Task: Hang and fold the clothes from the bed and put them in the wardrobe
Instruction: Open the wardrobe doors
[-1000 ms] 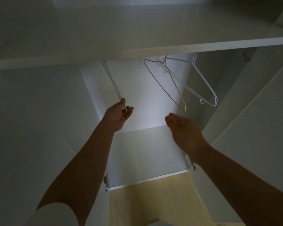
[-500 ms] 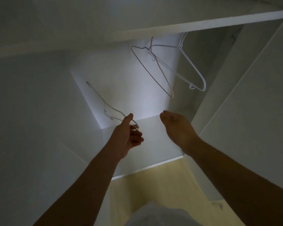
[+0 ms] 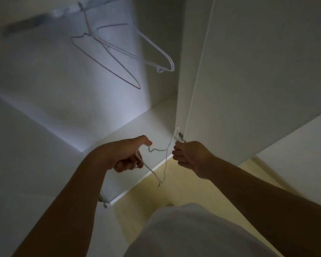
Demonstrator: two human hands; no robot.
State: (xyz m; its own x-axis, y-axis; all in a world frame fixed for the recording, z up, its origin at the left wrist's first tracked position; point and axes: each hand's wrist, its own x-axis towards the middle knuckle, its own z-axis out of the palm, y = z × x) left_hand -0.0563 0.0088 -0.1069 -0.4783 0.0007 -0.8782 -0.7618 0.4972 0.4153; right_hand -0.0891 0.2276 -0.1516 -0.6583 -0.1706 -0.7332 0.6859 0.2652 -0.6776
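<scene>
Evidently the fetching step is in hand: a white wire hanger (image 3: 157, 160) has been taken out of the wardrobe (image 3: 267, 71) and is now held low, in front of its open front edge, between both hands. The left hand (image 3: 122, 156) is curled shut around one shoulder of the wire, and the right hand (image 3: 188, 154) is closed in a fist on the neck just under the hook, which pokes up beside the wardrobe's side panel. The rest of the frame droops below the hands, over the pale wooden floor (image 3: 156, 197). Two more hangers (image 3: 130, 51) are on the rail (image 3: 67, 11) above, swung askew. No clothes are in sight (the bed is outside the view, so I cannot say where they lie), which makes me judge the task barely begun. The next move, I'd guess, calls for turning away to the bed with the hanger and threading it into a garment's neck, keeping the thin wire from snagging. Compared with half a second ago, the hanger was then gripped by the left hand alone, up inside the wardrobe, with the right hand open and empty near it; now the right has closed on the neck and both hands have come down and outward. A second ago the hanger hung from the rail, pinched at its lower end.
</scene>
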